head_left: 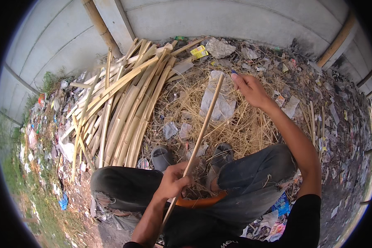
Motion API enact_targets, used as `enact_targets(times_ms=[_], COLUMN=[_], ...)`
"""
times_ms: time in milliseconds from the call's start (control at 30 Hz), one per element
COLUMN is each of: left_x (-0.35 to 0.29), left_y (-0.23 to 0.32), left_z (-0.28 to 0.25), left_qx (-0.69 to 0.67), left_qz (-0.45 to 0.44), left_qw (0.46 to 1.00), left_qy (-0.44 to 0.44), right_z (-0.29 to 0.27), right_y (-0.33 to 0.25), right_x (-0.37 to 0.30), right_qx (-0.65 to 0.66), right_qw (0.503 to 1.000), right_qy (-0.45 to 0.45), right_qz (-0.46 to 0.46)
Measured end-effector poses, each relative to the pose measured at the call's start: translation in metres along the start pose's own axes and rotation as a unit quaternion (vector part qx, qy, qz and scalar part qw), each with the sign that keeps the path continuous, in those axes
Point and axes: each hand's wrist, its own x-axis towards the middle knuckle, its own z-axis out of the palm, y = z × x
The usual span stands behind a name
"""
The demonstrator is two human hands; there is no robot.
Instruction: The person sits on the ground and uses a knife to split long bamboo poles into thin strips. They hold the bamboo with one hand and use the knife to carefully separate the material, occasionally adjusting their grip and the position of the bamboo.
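Observation:
A long, narrow bamboo strip (205,120) slants up from my lap, its far end close to my right hand. My left hand (174,182) is closed around its lower part, above my thighs. Raised beyond my right knee, my right hand (251,89) has its fingers closed, the thumb pressed toward the fingertips. A small dark blue bit shows at those fingertips, but what it belongs to is hidden. Between my thighs lies an orange-brown, slightly curved thing (202,201), partly covered.
Split bamboo pieces (126,111) lie heaped at the left. Thin straw-coloured shavings (252,128) cover the ground ahead, around a pale flat slab (219,99). My feet are in grey sandals (162,158). Litter spreads on both sides; a grey panel wall (235,20) stands behind.

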Motion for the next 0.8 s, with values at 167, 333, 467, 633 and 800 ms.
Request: enact_targets(times_ms=[167,333,467,633,800], left_x=[0.001,0.003,0.006,0.012,0.012], left_y=[0.015,0.021,0.027,0.021,0.002], left_z=[-0.003,-0.001,0.008,0.004,-0.005], left_qx=[-0.061,-0.108,-0.082,-0.042,-0.007], left_qz=[-0.037,-0.06,-0.037,-0.02,-0.014], left_qw=[0.997,0.992,0.996,0.997,0.994], left_qy=[0.001,-0.012,0.014,0.057,0.105], right_z=[-0.002,0.007,0.032,0.063,0.097], right_y=[-0.038,-0.064,-0.088,-0.127,-0.121], right_x=[-0.026,-0.038,-0.051,-0.074,-0.088], right_qx=[0.075,0.051,-0.02,-0.072,-0.075], right_qw=[0.996,0.988,0.981,0.949,0.945], right_qy=[-0.025,-0.12,-0.154,-0.289,-0.244], right_qz=[-0.048,-0.088,-0.114,-0.098,-0.203])
